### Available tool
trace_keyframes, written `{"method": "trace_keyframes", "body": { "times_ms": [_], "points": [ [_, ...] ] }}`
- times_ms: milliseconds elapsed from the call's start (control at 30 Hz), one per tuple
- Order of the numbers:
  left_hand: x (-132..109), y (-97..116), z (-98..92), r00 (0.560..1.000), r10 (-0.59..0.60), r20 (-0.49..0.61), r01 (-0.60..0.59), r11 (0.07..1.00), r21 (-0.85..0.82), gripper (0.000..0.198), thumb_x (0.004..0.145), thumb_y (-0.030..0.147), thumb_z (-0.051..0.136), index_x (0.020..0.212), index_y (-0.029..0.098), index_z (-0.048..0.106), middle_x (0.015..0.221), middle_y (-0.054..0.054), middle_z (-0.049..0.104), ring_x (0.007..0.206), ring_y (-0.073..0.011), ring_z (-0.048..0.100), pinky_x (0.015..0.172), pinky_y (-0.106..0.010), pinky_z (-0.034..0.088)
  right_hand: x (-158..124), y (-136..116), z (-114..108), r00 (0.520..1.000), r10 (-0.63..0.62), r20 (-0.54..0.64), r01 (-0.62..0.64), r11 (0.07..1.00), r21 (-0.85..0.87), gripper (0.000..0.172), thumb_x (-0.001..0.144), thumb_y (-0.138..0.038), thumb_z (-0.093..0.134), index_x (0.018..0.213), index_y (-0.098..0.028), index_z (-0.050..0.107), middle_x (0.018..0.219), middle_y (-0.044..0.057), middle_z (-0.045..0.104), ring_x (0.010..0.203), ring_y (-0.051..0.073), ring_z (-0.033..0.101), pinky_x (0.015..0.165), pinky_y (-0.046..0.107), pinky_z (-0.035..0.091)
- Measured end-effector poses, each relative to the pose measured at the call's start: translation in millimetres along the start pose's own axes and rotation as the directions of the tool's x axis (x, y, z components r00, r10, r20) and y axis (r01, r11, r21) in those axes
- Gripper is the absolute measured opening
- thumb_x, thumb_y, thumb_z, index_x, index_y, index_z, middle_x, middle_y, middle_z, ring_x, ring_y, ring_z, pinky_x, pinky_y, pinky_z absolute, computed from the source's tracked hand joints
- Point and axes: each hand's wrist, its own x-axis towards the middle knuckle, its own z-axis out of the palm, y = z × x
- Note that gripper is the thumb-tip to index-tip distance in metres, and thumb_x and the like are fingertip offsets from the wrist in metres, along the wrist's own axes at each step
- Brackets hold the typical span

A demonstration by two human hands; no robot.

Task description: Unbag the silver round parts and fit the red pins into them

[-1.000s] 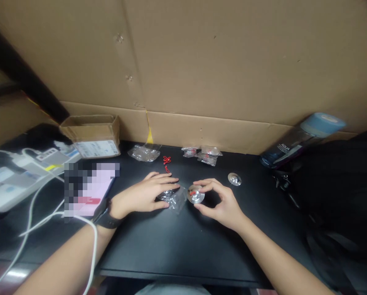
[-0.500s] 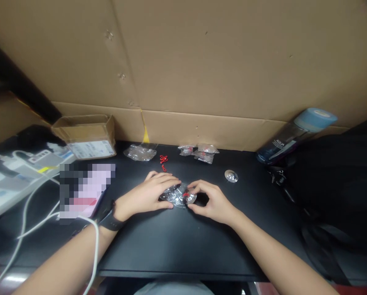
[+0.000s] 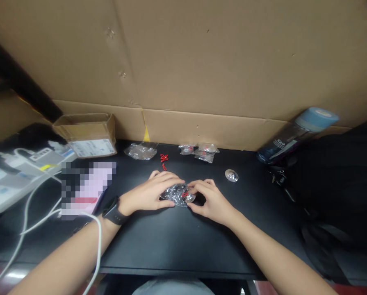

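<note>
So picture a clock with the crinkly clear bag (image 3: 174, 195) in the middle of the black table (image 3: 171, 241), 12 pointing at the cardboard wall (image 3: 232, 69). Left hand (image 3: 154, 191) sits at 9, fingers half open and curved over the far side, thumb along the near edge, so the bag's held between them. Right hand (image 3: 212, 200) is at 3, fingers and thumb pinched on a shiny metal disc (image 3: 190, 198) with a red cord (image 3: 185, 194) on it. Disc is right at the bag's 3 o'clock end; honestly can't tell how far inside it is. Loose red cords (image 3: 164, 157) lie just before 12, small clear packets (image 3: 205, 155) at 1, a flat clear wrapper (image 3: 140, 151) between 10 and 11. Spare disc (image 3: 231, 175) is between 2 and 3, bottle (image 3: 294, 137) further out at 2, open carton (image 3: 92, 135) at 10.
</note>
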Motion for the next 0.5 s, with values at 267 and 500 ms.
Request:
{"method": "trace_keyframes", "body": {
  "times_ms": [267,500],
  "points": [
    [1.6,3.9,0.9,1.0,0.008,-0.008,-0.008,1.0,0.03,0.061,0.092,0.051,0.07,0.146,0.031,0.051,0.143,-0.01,0.06,0.133,-0.0313,0.052,0.109,-0.044,0.03,1.0,-4.5,2.2,0.997,-0.039,-0.063,0.039,0.999,0.007,0.023,0.08,-0.017,0.077,0.095,-0.023,0.06,0.117,0.008,0.076,0.113,0.026,0.071,0.096,0.039,0.038],
    [1.0,5.4,1.2,1.0,0.016,-0.016,-0.015,0.999,0.049,0.059,0.092,0.05,0.07,0.145,0.031,0.051,0.144,-0.009,0.06,0.135,-0.0309,0.052,0.109,-0.044,0.029,1.2,-4.9,4.2,0.997,-0.055,-0.053,0.059,0.996,0.073,0.023,0.081,-0.018,0.079,0.096,-0.023,0.062,0.12,0.008,0.075,0.114,0.025,0.071,0.095,0.038,0.043]
  ]
}}
